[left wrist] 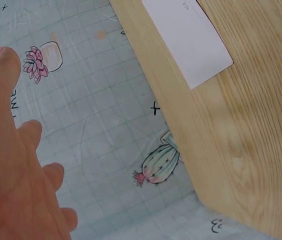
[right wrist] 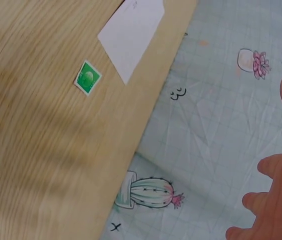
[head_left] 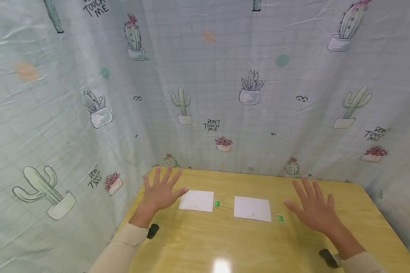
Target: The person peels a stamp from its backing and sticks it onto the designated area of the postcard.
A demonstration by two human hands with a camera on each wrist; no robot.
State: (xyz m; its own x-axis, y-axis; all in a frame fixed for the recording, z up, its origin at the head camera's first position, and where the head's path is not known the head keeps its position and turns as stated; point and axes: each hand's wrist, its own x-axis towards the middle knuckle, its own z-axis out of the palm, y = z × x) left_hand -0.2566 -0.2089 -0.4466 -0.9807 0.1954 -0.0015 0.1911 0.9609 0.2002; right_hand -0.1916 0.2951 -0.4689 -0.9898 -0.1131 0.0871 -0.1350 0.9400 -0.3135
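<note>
Two white envelopes lie flat on the wooden table, a left envelope (head_left: 196,200) and a right envelope (head_left: 252,208). Just right of each is a small green stamp with a pale border: one stamp (head_left: 217,203) between the envelopes, another stamp (head_left: 281,218) beyond the right one. My left hand (head_left: 160,192) is spread over the table's left side, its thumb tip overlapping the left envelope's corner in the head view. Fingers spread too, my right hand (head_left: 315,210) hovers right of the second stamp. Neither hand holds anything.
A pale curtain (head_left: 191,76) printed with potted cacti hangs behind the table and along its sides. The yellow wooden table (head_left: 191,242) shows a bright light reflection near its front. A dark band (head_left: 152,231) sits at the left wrist, a similar band (head_left: 328,258) at the right.
</note>
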